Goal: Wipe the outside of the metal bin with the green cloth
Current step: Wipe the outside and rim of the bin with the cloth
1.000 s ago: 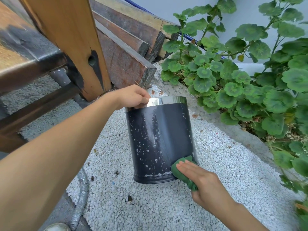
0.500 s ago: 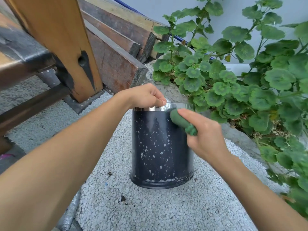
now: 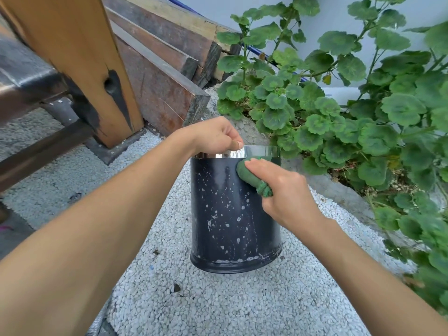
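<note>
Your dark metal bin [image 3: 225, 214], white-speckled under a shiny rim, stands upright on pebbles [image 3: 218, 306]; the bunched green cloth [image 3: 249, 174] touches its wall at one o'clock.

We log the bin [image 3: 230, 214] standing upright on the pebbled ground [image 3: 218, 299], centre of view. Our left hand [image 3: 213, 137] grips its rim at the upper left; our right hand [image 3: 283, 190] holds the cloth [image 3: 247, 170] against the bin's upper right wall, just under the rim. Behind and left of the bin stands a post [image 3: 80, 57], with stacked beams [image 3: 157, 76] lying to its right. A kerb [image 3: 339, 187] runs just right of the bin, plants [image 3: 339, 112] beyond it.
</note>
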### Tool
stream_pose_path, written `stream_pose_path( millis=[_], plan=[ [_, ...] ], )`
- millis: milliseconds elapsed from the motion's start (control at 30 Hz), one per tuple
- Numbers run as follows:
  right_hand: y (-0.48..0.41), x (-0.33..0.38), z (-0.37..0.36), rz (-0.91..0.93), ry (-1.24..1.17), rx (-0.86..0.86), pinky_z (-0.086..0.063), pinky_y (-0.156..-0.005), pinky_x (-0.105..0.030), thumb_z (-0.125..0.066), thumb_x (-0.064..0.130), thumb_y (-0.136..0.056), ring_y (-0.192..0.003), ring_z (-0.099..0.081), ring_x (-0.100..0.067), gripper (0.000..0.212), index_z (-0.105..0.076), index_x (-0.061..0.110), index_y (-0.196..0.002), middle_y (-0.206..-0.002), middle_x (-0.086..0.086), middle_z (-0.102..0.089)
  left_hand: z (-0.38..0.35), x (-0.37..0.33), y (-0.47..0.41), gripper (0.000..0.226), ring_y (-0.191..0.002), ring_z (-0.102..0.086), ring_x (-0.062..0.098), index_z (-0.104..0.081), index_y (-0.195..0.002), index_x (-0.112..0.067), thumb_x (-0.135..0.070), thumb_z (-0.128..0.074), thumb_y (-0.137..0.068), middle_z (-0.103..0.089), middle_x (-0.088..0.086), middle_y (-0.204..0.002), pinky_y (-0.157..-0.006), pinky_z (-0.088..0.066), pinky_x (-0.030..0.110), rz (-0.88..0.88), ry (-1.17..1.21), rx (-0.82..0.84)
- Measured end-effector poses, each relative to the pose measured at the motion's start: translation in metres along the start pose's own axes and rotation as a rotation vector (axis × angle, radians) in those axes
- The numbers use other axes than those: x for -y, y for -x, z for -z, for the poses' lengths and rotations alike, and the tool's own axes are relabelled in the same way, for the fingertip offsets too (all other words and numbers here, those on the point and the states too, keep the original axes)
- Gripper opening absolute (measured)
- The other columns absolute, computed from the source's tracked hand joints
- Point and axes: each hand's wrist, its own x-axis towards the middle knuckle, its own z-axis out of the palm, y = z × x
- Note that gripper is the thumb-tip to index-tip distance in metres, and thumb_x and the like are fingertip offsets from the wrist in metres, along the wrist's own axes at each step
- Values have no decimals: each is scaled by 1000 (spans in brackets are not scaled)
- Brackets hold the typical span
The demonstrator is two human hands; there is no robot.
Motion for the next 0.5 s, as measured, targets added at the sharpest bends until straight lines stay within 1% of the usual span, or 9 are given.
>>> stream_pose_path(
  millis=[67, 100, 167, 200, 300, 367, 400, 500],
  plan=[
    [14, 1, -5, -11, -16, 50, -50, -102, -48, -62, -24, -51, -125, -59, -26, 84, -67, 9, -128, -131, -8, -65, 1, 2, -3, 32, -53, -32, 17, -61, -74, 3, -12, -59, -101, -42, 7, -62, -51, -39, 18, 10, -1, -24],
    [21, 2, -7, -9, -16, 66, -50, -102, -49, -64, -25, -51, -124, -60, -27, 84, -67, 8, -127, -130, -8, -66, 1, 3, -5, 29, -52, -31, 17, -61, -78, 6, -11, -59, -101, -41, 7, -62, -53, -39, 18, 17, 6, -34],
    [34, 4, -11, -2, -9, 83, -48, -103, -48, -66, -26, -48, -122, -61, -27, 85, -68, 7, -126, -128, -8, -67, 0, 6, -10, 27, -50, -33, 17, -63, -83, 10, -10, -60, -100, -43, 6, -59, -59, -37, 24, 42, 24, -58],
    [40, 5, -12, -4, -5, 94, -47, -103, -47, -67, -26, -47, -121, -62, -27, 85, -69, 7, -125, -128, -8, -67, 0, 6, -11, 25, -49, -36, 16, -66, -85, 10, -10, -61, -100, -46, 4, -57, -59, -38, 26, 54, 36, -72],
    [62, 5, -16, -18, -1, 150, -45, -105, -43, -69, -25, -45, -123, -60, -24, 90, -68, 10, -127, -129, -4, -66, 0, 6, -12, 21, -51, -39, 16, -73, -85, 1, -10, -63, -99, -50, 0, -55, -60, -39, 28, 66, 52, -84],
    [76, 4, -18, -24, -2, 193, -41, -107, -39, -70, -24, -45, -125, -58, -21, 93, -66, 13, -129, -132, -1, -64, 0, 6, -11, 21, -53, -39, 18, -71, -90, 6, -10, -62, -100, -49, 1, -56, -61, -39, 29, 63, 46, -76],
    [84, 4, -20, -23, -6, 213, -40, -108, -38, -70, -24, -45, -126, -58, -20, 93, -66, 13, -130, -132, -1, -64, 0, 6, -11, 20, -52, -39, 17, -72, -91, 6, -10, -62, -100, -50, 0, -55, -61, -39, 29, 63, 46, -74],
    [109, 3, -25, -34, -35, 275, -41, -108, -31, -71, -22, -47, -127, -56, -16, 95, -62, 17, -133, -136, 5, -59, 1, 4, -11, 21, -47, -46, 11, -75, -80, -12, -12, -64, -99, -55, -6, -50, -60, -42, 27, 61, 41, -70]
  ],
)
